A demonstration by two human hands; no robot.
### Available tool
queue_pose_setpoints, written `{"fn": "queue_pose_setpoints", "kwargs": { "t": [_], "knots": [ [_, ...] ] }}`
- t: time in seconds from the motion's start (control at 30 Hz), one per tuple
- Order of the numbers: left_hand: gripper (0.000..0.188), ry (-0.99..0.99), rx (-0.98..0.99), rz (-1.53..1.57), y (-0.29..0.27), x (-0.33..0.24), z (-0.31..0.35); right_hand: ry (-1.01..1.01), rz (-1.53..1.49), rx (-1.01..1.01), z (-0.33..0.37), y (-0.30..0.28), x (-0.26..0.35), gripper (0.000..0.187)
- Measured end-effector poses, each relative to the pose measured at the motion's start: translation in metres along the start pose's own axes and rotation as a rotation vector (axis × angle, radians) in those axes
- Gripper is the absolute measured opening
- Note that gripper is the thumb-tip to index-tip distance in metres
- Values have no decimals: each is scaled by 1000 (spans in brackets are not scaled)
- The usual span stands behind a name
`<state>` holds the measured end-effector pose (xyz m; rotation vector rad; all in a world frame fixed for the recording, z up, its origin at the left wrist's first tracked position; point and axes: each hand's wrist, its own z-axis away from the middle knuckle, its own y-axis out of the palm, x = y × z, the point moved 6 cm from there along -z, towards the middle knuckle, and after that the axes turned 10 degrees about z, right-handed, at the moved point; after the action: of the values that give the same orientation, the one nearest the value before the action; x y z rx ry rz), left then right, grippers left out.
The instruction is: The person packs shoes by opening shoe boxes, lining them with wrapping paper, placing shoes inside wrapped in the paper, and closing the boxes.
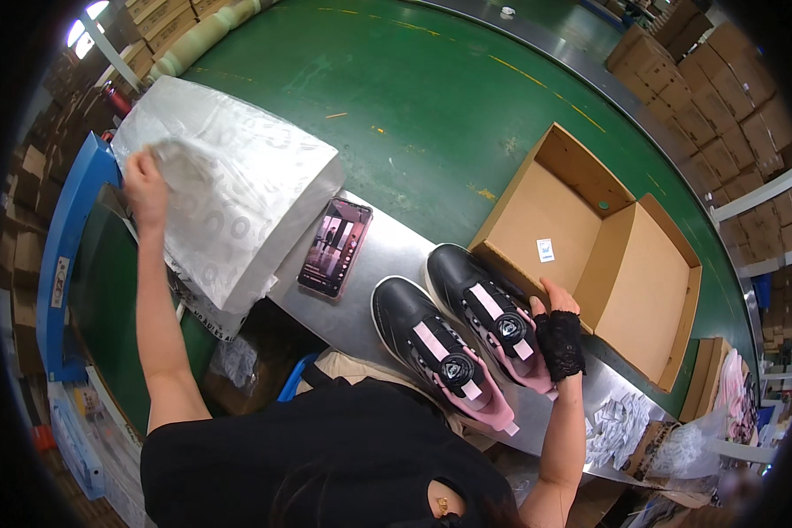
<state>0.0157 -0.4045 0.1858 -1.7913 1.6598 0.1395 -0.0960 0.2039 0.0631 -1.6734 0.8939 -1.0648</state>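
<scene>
Over a stack of printed white tissue paper (238, 189), my left hand (146, 189) pinches a thin sheet at the stack's far left; the lifted part is blurred. My right hand (558, 330), in a black lace fingerless glove, rests between the box and the shoes with thumb and fingers apart. Its fingertips are at the near wall of an open brown cardboard shoebox (537, 211). Two black and pink sneakers with round dials lie side by side: the left sneaker (405, 312) and the right sneaker (466, 277), whose heel is next to my right wrist.
A phone (336, 248) with a lit screen lies on the metal table (387, 246) between paper and shoes. Beyond runs a green conveyor belt (396, 106). Small white paper slips (620, 431) are heaped at the right. A blue frame (70, 264) stands left; stacked cartons (713, 88) line the back right.
</scene>
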Motion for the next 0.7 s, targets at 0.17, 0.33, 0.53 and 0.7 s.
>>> {"fn": "queue_pose_setpoints", "kwargs": {
  "t": [0.17,0.33,0.53,0.7],
  "knots": [
    [25,26,13,532,2,-133,-38,-43,-16,33,-1,-6,2,38],
    [24,141,473,934,71,-253,4,-120,-262,62,-30,-54,60,55],
    [21,254,920,1252,134,-436,69,-205,59,-297,-32,-130,100,50],
    [56,608,881,1139,145,-462,116,298,-300,-499,-64,-120,9,27]
  ]
}}
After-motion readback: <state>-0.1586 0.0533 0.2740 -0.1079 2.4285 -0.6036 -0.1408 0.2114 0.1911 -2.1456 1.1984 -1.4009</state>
